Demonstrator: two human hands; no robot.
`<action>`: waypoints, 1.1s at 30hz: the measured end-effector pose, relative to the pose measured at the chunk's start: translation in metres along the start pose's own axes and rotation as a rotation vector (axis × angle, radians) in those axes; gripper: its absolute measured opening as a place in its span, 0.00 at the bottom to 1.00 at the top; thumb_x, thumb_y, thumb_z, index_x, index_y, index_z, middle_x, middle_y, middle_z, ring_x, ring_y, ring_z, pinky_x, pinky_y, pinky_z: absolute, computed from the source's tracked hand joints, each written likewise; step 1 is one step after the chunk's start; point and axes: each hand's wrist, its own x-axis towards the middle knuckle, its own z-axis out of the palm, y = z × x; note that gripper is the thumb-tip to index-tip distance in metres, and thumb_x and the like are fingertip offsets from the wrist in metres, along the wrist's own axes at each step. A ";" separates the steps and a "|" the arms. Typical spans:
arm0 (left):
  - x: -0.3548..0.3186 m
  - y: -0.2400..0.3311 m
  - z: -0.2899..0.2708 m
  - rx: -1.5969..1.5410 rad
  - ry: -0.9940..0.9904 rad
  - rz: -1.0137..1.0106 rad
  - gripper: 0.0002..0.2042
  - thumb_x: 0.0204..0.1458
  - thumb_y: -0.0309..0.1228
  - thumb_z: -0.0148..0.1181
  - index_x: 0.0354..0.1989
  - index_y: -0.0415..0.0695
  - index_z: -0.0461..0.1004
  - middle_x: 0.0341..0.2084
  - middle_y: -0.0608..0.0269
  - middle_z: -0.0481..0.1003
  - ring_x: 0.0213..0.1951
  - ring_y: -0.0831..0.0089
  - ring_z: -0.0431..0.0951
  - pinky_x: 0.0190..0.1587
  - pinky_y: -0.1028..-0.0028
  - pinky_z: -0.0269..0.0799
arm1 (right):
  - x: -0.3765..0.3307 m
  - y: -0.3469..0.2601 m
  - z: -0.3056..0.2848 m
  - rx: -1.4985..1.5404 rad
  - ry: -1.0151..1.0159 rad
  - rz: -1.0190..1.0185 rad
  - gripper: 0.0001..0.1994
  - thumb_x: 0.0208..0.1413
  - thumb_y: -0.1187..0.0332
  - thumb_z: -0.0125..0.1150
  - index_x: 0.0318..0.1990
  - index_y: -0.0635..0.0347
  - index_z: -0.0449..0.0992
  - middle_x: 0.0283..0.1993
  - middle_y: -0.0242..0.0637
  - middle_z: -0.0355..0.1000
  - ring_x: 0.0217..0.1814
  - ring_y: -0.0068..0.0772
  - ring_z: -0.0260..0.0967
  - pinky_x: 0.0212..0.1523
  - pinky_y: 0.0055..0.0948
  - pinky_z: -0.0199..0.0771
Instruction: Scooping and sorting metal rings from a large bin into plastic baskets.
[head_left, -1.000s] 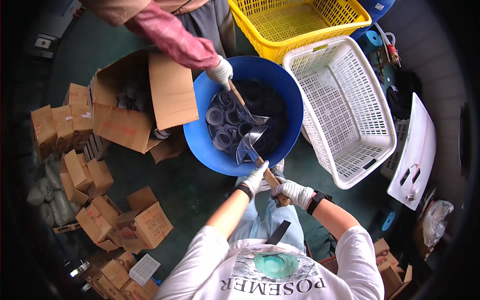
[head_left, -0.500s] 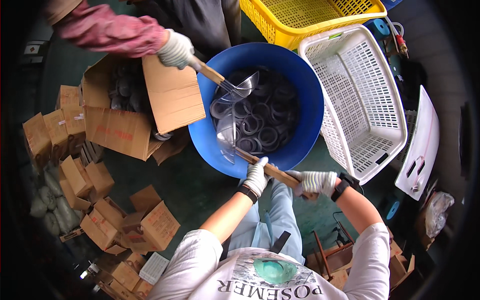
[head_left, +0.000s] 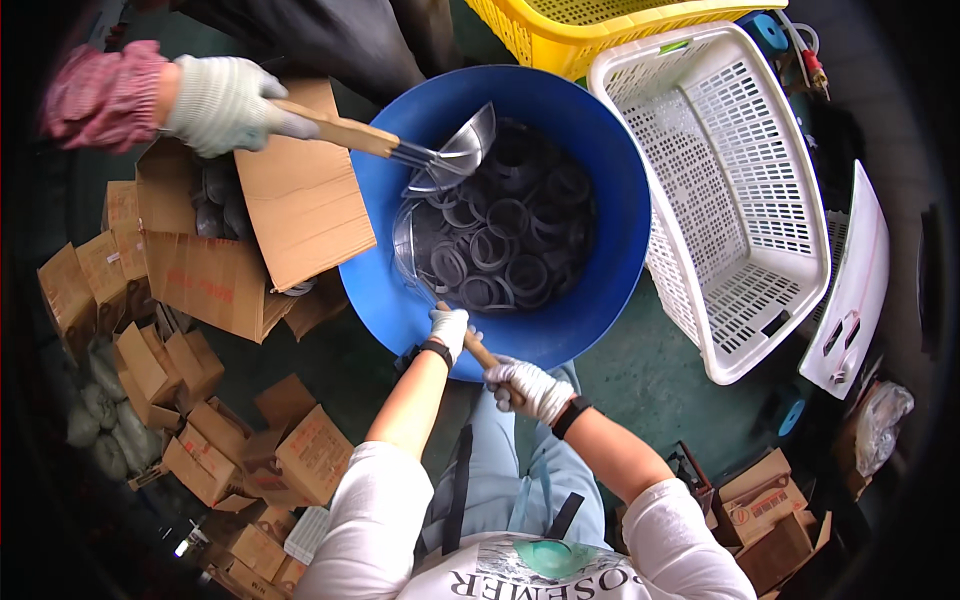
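A round blue tub (head_left: 375,290) holds a heap of dark grey rings (head_left: 490,245). My left hand (head_left: 450,332), in a white glove, is wrapped round the wooden handle of a ladle (head_left: 482,354), close to its metal neck. Farther down the same handle, my gloved right hand (head_left: 530,388) grips near the end. The ladle's wide metal bowl is against the tub's left inner side, next to the rings. From the far left, a co-worker's gloved hand (head_left: 222,105) holds a second wooden-handled ladle (head_left: 465,150), its bowl raised over the rings.
Beside the tub on the left stands an open cardboard box (head_left: 205,280) with dark pieces inside. A white plastic basket (head_left: 710,200) is at the right, a yellow basket (head_left: 560,45) behind it. Several smaller cardboard boxes (head_left: 315,455) lie at the lower left.
My hands and ladle have moved left, and its bowl has shifted toward the tub's left wall. The co-worker's hand has drawn back to the left with the other ladle.
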 end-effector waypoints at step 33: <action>-0.009 -0.022 -0.005 -0.150 -0.257 -0.284 0.07 0.46 0.26 0.58 0.30 0.44 0.66 0.24 0.60 0.68 0.29 0.63 0.72 0.39 0.60 0.75 | 0.003 0.009 0.005 0.530 -0.175 -0.043 0.06 0.55 0.71 0.53 0.39 0.60 0.67 0.19 0.25 0.61 0.19 0.20 0.61 0.25 0.22 0.66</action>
